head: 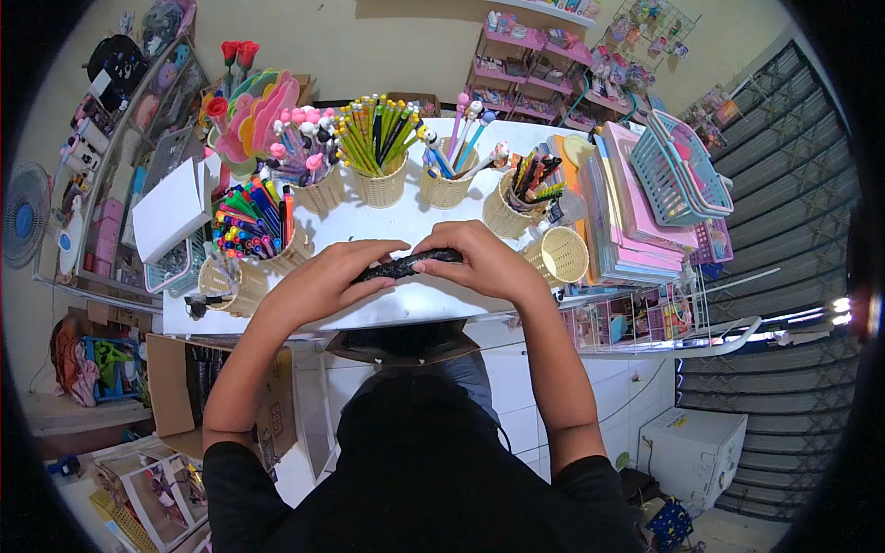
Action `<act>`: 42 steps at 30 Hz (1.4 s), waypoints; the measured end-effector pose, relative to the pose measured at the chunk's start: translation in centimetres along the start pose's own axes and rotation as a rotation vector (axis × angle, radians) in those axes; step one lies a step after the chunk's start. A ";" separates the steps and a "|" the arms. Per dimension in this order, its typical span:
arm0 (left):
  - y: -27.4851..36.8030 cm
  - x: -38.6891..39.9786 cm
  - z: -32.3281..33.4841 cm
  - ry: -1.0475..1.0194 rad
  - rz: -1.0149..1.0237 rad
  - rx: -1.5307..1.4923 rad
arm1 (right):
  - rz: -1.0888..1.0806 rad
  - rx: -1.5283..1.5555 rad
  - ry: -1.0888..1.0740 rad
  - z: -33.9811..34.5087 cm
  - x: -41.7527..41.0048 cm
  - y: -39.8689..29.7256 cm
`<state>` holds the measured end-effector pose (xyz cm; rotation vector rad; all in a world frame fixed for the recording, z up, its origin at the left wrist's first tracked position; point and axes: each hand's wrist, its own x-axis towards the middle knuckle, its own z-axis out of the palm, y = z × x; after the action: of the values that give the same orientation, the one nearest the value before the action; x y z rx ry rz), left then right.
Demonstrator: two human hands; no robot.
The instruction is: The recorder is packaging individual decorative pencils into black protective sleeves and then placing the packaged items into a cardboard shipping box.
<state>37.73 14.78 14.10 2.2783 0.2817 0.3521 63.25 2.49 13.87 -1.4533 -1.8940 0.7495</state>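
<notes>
Both of my hands grip a black plastic-wrapped bundle (403, 268), long and narrow, above the front of the white table (429, 302). My left hand (339, 272) has its thumb below the bundle's left end and the fingers over the far side. Around the right end curls my right hand (477, 259), thumb along the near side. What the wrapping contains is hidden. Beyond the hands stands a woven cup of yellow-green pencils (377, 155). To its right is another cup with character-topped pens (448, 183).
Colored markers fill a woven cup (256, 221) on the left. An upright woven cup (556, 256) stands near my right wrist, beside a stack of books (626, 207). A blue plastic basket (681, 169) rests on that stack. A cardboard box (169, 387) sits below the table's left side.
</notes>
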 end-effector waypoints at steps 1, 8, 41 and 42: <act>0.3 -0.1 0.1 0.004 -0.007 -0.005 | 0.001 0.003 -0.009 -0.3 0.0 -0.2; 0.8 -1.6 2.3 0.049 -0.114 -0.085 | -0.010 -0.160 0.065 -1.2 0.1 -2.5; 16.4 -32.5 21.4 1.527 -0.843 -0.370 | 0.186 0.982 -0.447 32.4 -6.0 -17.5; 16.9 -34.0 21.3 1.542 -0.866 -0.357 | 0.180 0.996 -0.469 33.9 -6.2 -18.5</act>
<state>14.56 -21.51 7.52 0.9285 1.6812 1.4329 27.16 -9.87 5.21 -0.8252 -1.2949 1.8985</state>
